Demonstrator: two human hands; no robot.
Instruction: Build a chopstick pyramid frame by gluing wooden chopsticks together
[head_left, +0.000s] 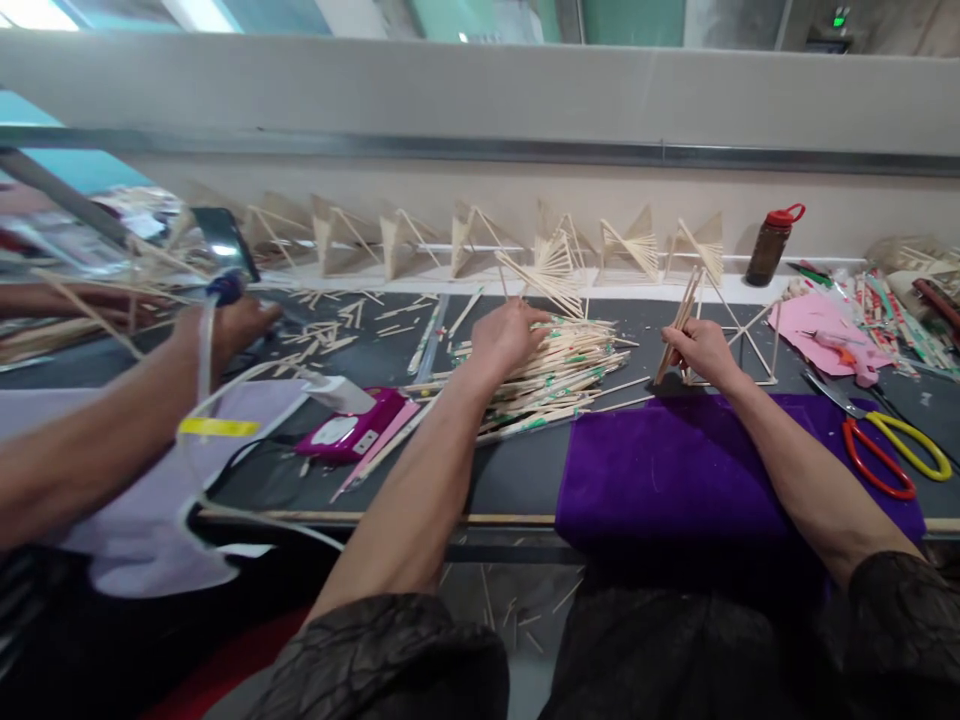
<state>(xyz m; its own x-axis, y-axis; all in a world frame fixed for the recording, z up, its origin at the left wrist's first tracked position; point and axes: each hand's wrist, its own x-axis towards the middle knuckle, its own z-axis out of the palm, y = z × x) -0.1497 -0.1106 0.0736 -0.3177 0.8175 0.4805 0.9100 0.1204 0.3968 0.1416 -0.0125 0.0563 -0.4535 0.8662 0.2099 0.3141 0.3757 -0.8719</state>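
My right hand [703, 352] is closed round a small bundle of wooden chopsticks [681, 318], held nearly upright above the table. Over the back left of a heap of chopsticks [559, 375], some in clear wrappers with green print, is my left hand [508, 337]. Its fingers are curled down, and their tips are partly hidden, so what they pinch cannot be made out. Just behind it stands a fan-shaped stick model [553, 272]. Beside my right hand, an open frame of glued sticks [742, 345] rests on the table.
Several twisted stick models [405, 245] line the back wall. Purple cloth [652, 470] drapes over the front edge. Scissors [877, 425], a pink glue gun [847, 355] and a bottle [770, 245] stand right. Left are a magenta power strip [352, 425] and a co-worker's arms [150, 390].
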